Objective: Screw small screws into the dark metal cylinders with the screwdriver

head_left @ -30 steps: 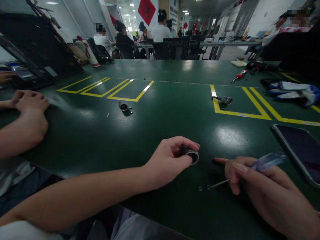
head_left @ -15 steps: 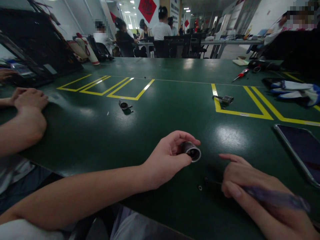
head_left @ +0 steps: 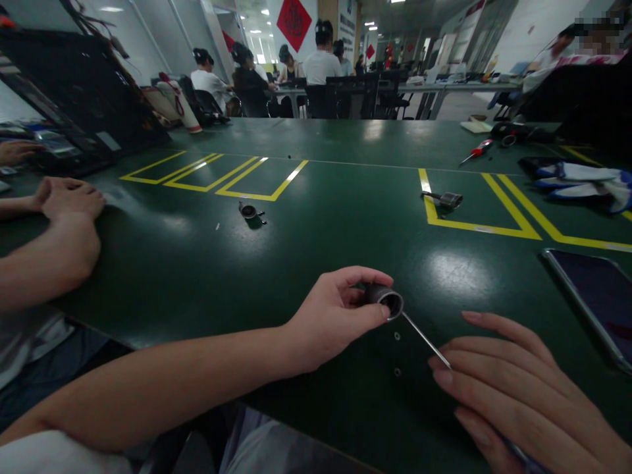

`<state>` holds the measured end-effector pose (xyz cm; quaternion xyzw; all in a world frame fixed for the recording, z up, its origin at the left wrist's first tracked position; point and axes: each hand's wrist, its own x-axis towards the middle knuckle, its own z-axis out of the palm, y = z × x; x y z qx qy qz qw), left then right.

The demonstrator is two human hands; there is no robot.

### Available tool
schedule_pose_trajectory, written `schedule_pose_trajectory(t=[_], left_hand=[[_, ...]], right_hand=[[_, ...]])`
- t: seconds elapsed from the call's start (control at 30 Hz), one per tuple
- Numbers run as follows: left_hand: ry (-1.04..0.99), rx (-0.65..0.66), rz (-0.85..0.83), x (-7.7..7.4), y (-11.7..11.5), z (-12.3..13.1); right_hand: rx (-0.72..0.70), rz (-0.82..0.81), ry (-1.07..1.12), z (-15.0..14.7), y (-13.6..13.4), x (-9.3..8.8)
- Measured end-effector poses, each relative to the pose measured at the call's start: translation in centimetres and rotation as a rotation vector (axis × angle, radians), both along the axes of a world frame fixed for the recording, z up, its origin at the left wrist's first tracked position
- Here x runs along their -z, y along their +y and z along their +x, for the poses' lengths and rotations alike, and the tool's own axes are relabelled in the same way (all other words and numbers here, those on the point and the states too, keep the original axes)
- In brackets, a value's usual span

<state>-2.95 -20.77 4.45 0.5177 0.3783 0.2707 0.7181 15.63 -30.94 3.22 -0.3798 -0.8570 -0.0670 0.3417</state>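
Note:
My left hand (head_left: pixel 340 316) is closed around a short metal cylinder (head_left: pixel 379 294), its hollow end facing right and toward me. My right hand (head_left: pixel 523 382) grips a screwdriver (head_left: pixel 425 339); a thin bright shaft sticks out past the fingertips, and the handle is mostly hidden under the palm. The shaft's far end reaches the lower right rim of the cylinder; whether it touches is unclear. Below the cylinder, two small rings, washers or nuts, lie on the green table: an upper ring (head_left: pixel 397 336) and a lower ring (head_left: pixel 397 372).
Another metal part (head_left: pixel 249 211) lies left of centre; a piston-like part with a rod (head_left: pixel 447 199) sits within yellow tape at right. A phone (head_left: pixel 590 296), gloves (head_left: pixel 577 178) and a red screwdriver (head_left: pixel 478 152) are on the right. Another person's hands (head_left: pixel 74 197) rest at left.
The screwdriver has swung round, so its shaft now points up-left to the cylinder. My right hand has spread over it. A second small ring now shows on the table.

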Motion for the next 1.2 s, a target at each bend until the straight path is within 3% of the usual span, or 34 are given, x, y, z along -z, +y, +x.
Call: schedule_pose_trajectory(t=[0.2, 0.37, 0.47, 0.6, 0.87, 1.0, 1.2], left_hand=[[0.044, 0.018, 0.031, 0.1, -0.1, 0.2], [0.029, -0.049, 0.048, 0.1, 0.1, 0.2], [-0.008, -0.095, 0.059, -0.1, 0.3, 0.1], [-0.038, -0.144, 0.062, -0.2, 0.5, -0.1], [-0.071, -0.17, 0.082, -0.1, 0.8, 0.0], [-0.051, -0.142, 0.086, 0.0, 0.8, -0.1], [-0.06, -0.108, 0.08, 0.0, 1.0, -0.2]], right_hand=[[0.002, -0.032, 0.009, -0.3, 0.2, -0.2], [-0.027, -0.114, 0.124, -0.3, 0.3, -0.9], [-0.113, -0.264, 0.151, -0.2, 0.6, -1.1], [-0.277, -0.369, 0.009, -0.1, 1.1, -0.5], [-0.078, -0.175, -0.202, -0.8, 2.4, 1.4], [0.02, -0.306, 0.07, 0.2, 2.9, 0.4], [0.082, -0.731, 0.544, 2.6, 2.2, -0.6]])
